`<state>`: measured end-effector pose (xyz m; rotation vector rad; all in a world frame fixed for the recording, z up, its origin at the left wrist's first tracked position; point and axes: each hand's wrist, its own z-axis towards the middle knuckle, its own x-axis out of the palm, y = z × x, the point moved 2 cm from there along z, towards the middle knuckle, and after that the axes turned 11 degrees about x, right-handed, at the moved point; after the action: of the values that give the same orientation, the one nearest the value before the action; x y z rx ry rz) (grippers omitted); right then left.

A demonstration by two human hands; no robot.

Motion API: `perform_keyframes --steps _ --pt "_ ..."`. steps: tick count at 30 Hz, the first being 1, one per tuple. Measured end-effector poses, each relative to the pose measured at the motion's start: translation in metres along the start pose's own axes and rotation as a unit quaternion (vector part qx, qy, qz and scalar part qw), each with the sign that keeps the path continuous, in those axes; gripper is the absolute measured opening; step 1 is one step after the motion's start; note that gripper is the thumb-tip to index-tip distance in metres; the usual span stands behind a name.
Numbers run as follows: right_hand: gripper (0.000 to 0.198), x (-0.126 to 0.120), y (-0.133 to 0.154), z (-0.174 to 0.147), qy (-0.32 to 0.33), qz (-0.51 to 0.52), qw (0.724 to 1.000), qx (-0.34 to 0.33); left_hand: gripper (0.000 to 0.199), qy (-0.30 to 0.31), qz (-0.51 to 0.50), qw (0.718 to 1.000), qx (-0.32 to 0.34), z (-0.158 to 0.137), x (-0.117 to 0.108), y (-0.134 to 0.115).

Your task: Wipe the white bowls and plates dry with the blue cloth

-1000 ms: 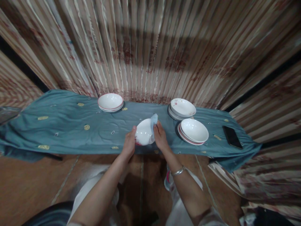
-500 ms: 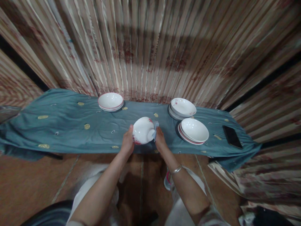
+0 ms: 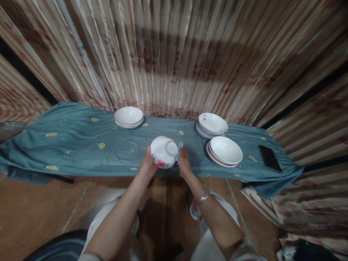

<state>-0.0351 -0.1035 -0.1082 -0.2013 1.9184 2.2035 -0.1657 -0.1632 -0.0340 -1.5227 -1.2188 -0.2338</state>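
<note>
A white bowl (image 3: 162, 151) with red flowers on its outside is held above the front of the table, tilted so its underside and foot ring show. My left hand (image 3: 147, 164) is closed on the bowl's left edge, the fingertips partly hidden behind it. On the right, my right hand (image 3: 184, 162) grips a pale blue cloth (image 3: 178, 151) against the bowl's side, by the foot ring.
Stacked bowls with a red rim (image 3: 128, 116) stand at the back left. To the right are a stack of flowered plates (image 3: 212, 124) and a stack of white bowls (image 3: 225, 150). A black phone (image 3: 270, 158) lies near the right end of the teal tablecloth (image 3: 78, 145).
The bowl has turned in my hands, so more of its foot ring and its red flowers now face me. It has shifted slightly left. The stacks stay put.
</note>
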Motion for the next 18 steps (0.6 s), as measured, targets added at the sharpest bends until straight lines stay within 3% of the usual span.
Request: perform_keyframes --steps 4,11,15,18 --pt "0.056 0.003 0.001 -0.007 -0.014 0.001 0.997 0.071 0.041 -0.027 -0.008 1.0 -0.009 0.0 0.005 -0.003" --pt "0.05 -0.002 0.007 -0.017 0.008 -0.099 0.995 0.02 0.044 -0.05 -0.02 0.998 -0.02 0.012 -0.003 -0.003" --pt "0.047 -0.009 0.02 -0.026 0.027 -0.149 0.988 0.042 0.046 -0.027 -0.047 0.998 -0.033 0.012 -0.002 -0.004" --pt "0.046 -0.012 0.029 -0.035 0.048 -0.176 0.983 0.035 0.046 -0.042 -0.044 0.998 -0.031 0.009 0.002 -0.006"
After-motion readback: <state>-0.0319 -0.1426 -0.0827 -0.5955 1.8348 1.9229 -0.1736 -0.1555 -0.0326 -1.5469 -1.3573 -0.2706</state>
